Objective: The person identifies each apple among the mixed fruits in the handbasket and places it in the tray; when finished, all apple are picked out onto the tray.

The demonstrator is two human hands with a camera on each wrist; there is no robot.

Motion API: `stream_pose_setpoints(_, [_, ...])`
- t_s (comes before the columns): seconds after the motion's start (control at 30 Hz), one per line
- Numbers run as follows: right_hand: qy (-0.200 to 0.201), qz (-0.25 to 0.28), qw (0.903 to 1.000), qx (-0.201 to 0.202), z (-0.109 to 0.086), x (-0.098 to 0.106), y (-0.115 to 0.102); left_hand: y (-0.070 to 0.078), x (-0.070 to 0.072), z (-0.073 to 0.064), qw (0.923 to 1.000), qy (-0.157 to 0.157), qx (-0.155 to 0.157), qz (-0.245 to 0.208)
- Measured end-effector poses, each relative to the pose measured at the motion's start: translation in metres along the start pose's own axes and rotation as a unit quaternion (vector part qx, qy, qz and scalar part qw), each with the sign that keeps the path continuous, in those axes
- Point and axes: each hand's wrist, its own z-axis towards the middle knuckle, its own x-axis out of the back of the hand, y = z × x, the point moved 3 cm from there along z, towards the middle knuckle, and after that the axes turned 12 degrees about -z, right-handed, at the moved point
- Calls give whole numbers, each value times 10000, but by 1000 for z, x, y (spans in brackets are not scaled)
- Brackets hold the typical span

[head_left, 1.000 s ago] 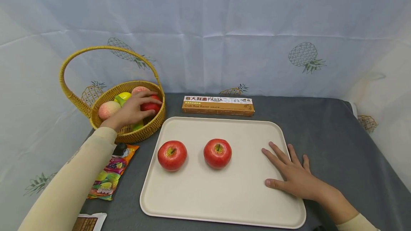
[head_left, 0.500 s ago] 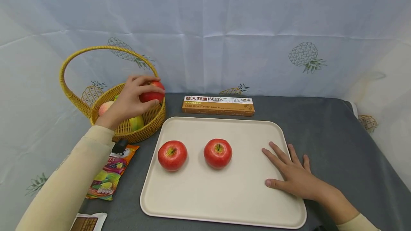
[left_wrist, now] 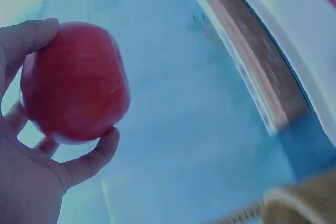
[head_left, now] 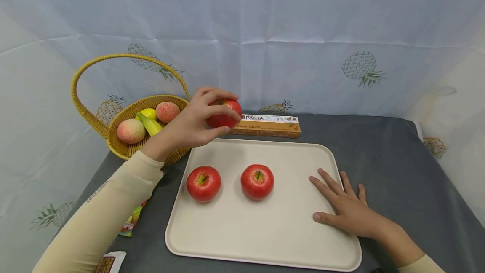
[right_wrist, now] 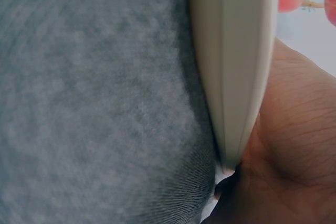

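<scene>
My left hand grips a red apple in the air above the far left edge of the cream tray. In the left wrist view, thumb and fingers curl round that apple. Two more red apples, a left one and a middle one, sit stem up on the tray. My right hand rests with spread fingers across the tray's right rim. The right wrist view has the palm against the tray's side.
A yellow wicker basket with a tall handle stands at the back left, holding peaches, a banana and a lemon. Behind the tray lies a pasta box. Snack packets, one colourful, lie under the left arm.
The left hand has lifted a red apple out of the basket and carried it right, over the tray's far edge and in front of the pasta box. The right hand stays put.
</scene>
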Motion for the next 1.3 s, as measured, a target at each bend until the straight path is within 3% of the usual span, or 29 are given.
stream_pose_setpoints(0.3, [-41,-26,10000,-20,1,-2,1,25,-57,29,9952,-782,-484,-325])
stream_pose_setpoints(0.5, [-36,-174,9998,-31,2,-1,1,39,-99,43,9874,-1457,-506,-342])
stream_pose_setpoints(0.6, [-43,-203,9998,-33,2,-1,1,44,-121,48,9797,-1947,-274,-380])
stream_pose_setpoints(0.73, [-78,-140,9999,-60,1,-1,1,48,-147,54,9639,-2643,109,-310])
stream_pose_setpoints(0.83, [-106,-101,9998,-113,1,-1,1,52,-163,58,9531,-3021,156,-100])
stream_pose_setpoints(1.1, [-131,2,9997,-189,0,-1,1,59,-196,65,9307,-3642,62,342])
stream_pose_setpoints(1.3, [-86,-38,9999,-145,-1,1,0,60,-211,63,9211,-3873,169,348])
